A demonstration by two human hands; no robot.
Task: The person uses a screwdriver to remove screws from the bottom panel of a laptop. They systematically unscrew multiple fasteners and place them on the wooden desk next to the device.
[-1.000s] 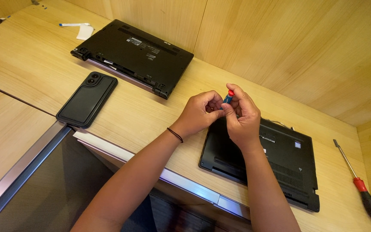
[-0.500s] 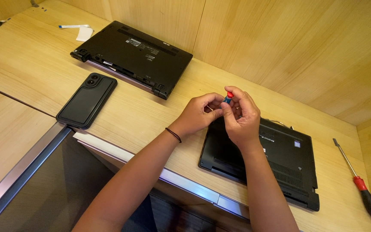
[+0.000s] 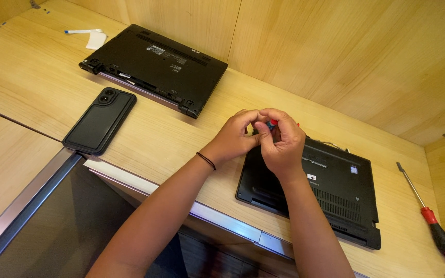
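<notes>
Both hands meet above the near black laptop (image 3: 336,193), which lies bottom side up on the wooden desk (image 3: 37,87). My left hand (image 3: 235,136) and my right hand (image 3: 281,141) pinch a small red and blue tool (image 3: 272,123) between their fingertips; most of it is hidden by the fingers. A thin black band circles my left wrist.
A second black laptop (image 3: 155,67) lies bottom side up at the back left. A phone in a black case (image 3: 100,121) rests face down left of my hands. A red-handled screwdriver (image 3: 431,216) lies at the right edge. A white ribbon strip (image 3: 91,36) sits far left.
Both hands have shifted slightly left and the fingers have closed more tightly round the small tool, hiding more of it.
</notes>
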